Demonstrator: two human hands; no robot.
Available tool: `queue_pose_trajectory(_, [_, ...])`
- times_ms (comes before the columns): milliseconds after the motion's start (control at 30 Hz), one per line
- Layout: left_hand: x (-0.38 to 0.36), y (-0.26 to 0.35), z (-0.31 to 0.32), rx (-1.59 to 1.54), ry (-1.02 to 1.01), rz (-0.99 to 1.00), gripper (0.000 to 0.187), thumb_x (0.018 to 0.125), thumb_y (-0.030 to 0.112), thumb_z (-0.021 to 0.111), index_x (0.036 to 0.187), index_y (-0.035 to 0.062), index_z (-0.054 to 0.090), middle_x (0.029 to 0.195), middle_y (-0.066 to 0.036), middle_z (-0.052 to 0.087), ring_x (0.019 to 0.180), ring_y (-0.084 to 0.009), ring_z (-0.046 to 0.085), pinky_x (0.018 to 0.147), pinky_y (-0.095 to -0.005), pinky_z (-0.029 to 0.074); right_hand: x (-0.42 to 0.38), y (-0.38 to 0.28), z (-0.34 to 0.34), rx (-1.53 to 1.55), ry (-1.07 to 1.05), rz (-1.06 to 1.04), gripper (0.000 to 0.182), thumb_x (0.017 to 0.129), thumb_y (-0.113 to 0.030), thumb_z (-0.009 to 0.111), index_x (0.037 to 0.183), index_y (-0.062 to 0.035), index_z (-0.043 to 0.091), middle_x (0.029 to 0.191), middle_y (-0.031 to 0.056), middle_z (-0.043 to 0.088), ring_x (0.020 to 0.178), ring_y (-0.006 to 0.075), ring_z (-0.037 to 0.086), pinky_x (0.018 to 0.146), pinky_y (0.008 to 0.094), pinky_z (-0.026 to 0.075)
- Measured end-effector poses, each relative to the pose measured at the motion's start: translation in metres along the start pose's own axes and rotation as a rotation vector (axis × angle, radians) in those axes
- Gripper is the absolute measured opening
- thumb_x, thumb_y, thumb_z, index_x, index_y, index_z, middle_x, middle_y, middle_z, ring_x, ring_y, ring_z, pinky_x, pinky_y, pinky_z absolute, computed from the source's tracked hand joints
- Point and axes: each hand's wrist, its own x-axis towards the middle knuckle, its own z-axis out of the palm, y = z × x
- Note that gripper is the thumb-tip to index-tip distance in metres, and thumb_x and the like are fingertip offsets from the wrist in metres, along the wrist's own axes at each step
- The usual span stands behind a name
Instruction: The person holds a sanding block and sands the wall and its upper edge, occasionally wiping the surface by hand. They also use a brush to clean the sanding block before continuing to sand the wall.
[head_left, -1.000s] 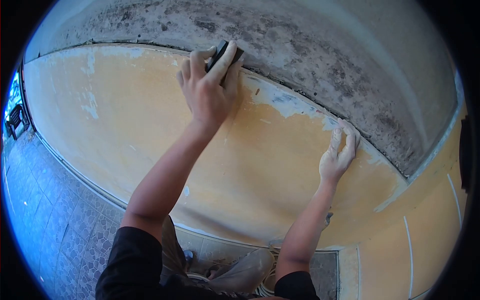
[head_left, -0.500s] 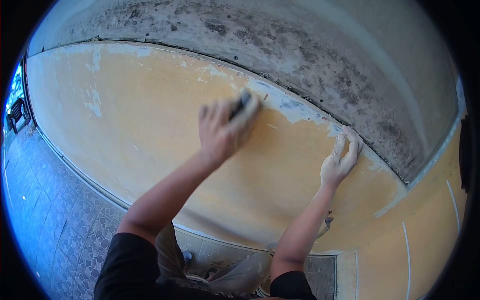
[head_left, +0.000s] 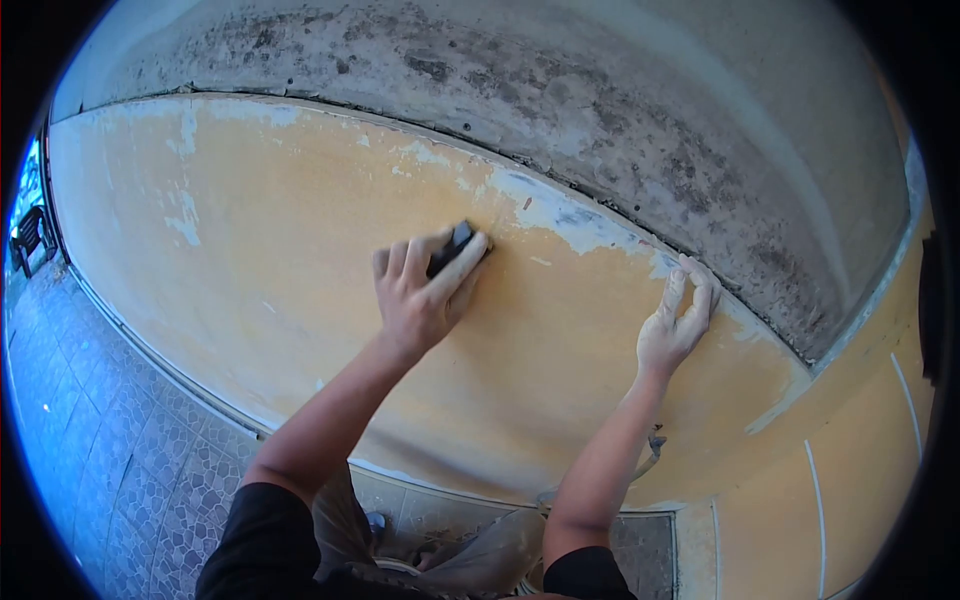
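Grasping a black, rectangular block (head_left: pixel 452 248) of unclear material between thumb and curled fingers, the left hand (head_left: pixel 415 297) holds it at the smooth, yellow-painted wall (head_left: pixel 300 230); the meeting face is hidden, so firm contact cannot be told. The block lies at 1 o'clock from the palm, its visible long side running from 7 to 1 o'clock. At 2 o'clock from that hand is the ragged, white bare patch (head_left: pixel 568 220), its long axis slanting from 10 to 4 o'clock along the wall's upper edge. The right hand (head_left: pixel 678 318) is nearer to this patch, its fingers at the 4 o'clock end, loosely parted and carrying nothing that shows; whether they pinch the edge cannot be told. Beyond that edge, toward 12 o'clock, stretches the grey, dark-blotched surface (head_left: pixel 620 130), while the grey, stone-patterned tile floor (head_left: pixel 195 480) lies toward 8 o'clock.
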Motion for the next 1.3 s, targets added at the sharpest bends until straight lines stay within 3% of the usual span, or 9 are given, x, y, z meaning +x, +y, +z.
queue_pose_trajectory(133, [0.081,-0.002,0.019,0.026,0.136,-0.100,0.041,0.082,0.026,0.089,0.121,0.0228,0.081,0.100,-0.002,0.063,0.086,-0.0203,0.057,0.078,-0.0374,0.039,0.001,0.002,-0.006,-0.009,-0.046,-0.033,0.021,0.107,-0.017,0.061,0.117,0.0003,0.069,0.119,0.0132,0.068,0.117,0.0300,0.060,0.106,0.0437,0.045])
queue_pose_trajectory(333, [0.007,0.032,0.017,-0.011,-0.056,0.156,0.042,0.083,0.028,0.086,0.125,0.0270,0.080,0.103,0.000,0.063,0.083,-0.0172,0.056,0.074,-0.0361,0.036,-0.001,0.002,0.000,0.011,-0.001,0.000,0.022,0.104,-0.018,0.064,0.117,-0.0023,0.070,0.117,0.0119,0.067,0.118,0.0310,0.057,0.105,0.0462,0.044])
queue_pose_trajectory(433, [0.015,0.029,0.009,-0.024,-0.137,0.107,0.041,0.083,0.028,0.085,0.124,0.0278,0.080,0.104,0.001,0.063,0.085,-0.0174,0.056,0.075,-0.0370,0.037,0.000,0.000,-0.004,0.015,-0.026,0.007,0.021,0.104,-0.019,0.064,0.117,-0.0029,0.070,0.117,0.0117,0.067,0.118,0.0311,0.057,0.105,0.0462,0.043])
queue_pose_trajectory(567, [0.061,0.036,0.035,-0.034,0.049,-0.047,0.046,0.080,0.026,0.084,0.126,0.0288,0.079,0.107,-0.001,0.063,0.086,-0.0186,0.057,0.078,-0.0384,0.039,0.002,0.002,-0.003,-0.002,-0.035,-0.028,0.021,0.104,-0.019,0.064,0.117,-0.0031,0.070,0.116,0.0117,0.067,0.118,0.0311,0.057,0.105,0.0462,0.043])
queue_pose_trajectory(767, [-0.035,0.033,0.013,-0.069,-0.205,0.184,0.048,0.079,0.025,0.084,0.126,0.0330,0.079,0.110,0.001,0.063,0.086,-0.0197,0.055,0.078,-0.0382,0.039,-0.001,0.001,-0.003,0.011,-0.017,-0.008,0.023,0.105,-0.021,0.064,0.118,-0.0024,0.070,0.117,0.0115,0.068,0.119,0.0311,0.057,0.105,0.0458,0.043])
queue_pose_trajectory(967, [0.047,0.051,0.033,-0.057,-0.044,0.003,0.045,0.082,0.021,0.084,0.125,0.0290,0.079,0.109,0.000,0.064,0.083,-0.0209,0.053,0.075,-0.0378,0.039,0.000,0.002,-0.005,0.043,-0.046,-0.004,0.023,0.104,-0.020,0.064,0.118,-0.0025,0.070,0.117,0.0116,0.068,0.119,0.0311,0.057,0.105,0.0456,0.044])
queue_pose_trajectory(1000, [0.041,0.054,0.038,-0.067,0.035,-0.025,0.043,0.082,0.020,0.083,0.125,0.0276,0.080,0.108,0.000,0.064,0.083,-0.0213,0.053,0.075,-0.0375,0.039,-0.001,0.002,-0.006,0.035,-0.042,-0.004,0.023,0.104,-0.020,0.064,0.118,-0.0024,0.070,0.118,0.0116,0.068,0.118,0.0311,0.057,0.105,0.0456,0.044])
queue_pose_trajectory(1167, [-0.052,0.065,0.027,-0.118,-0.180,0.162,0.065,0.077,0.014,0.070,0.139,0.0311,0.071,0.124,-0.001,0.066,0.085,-0.0216,0.055,0.078,-0.0397,0.040,-0.001,-0.001,-0.003,0.049,-0.010,0.008,0.023,0.104,-0.019,0.064,0.118,-0.0024,0.071,0.118,0.0116,0.067,0.117,0.0305,0.058,0.105,0.0457,0.044])
queue_pose_trajectory(1300, [0.033,0.062,0.029,-0.068,-0.104,0.044,0.048,0.080,0.020,0.080,0.126,0.0317,0.079,0.110,-0.001,0.065,0.087,-0.0206,0.055,0.081,-0.0391,0.037,0.001,0.000,-0.010,0.047,-0.061,-0.010,0.023,0.104,-0.019,0.065,0.118,-0.0025,0.071,0.118,0.0116,0.067,0.118,0.0299,0.058,0.106,0.0454,0.044])
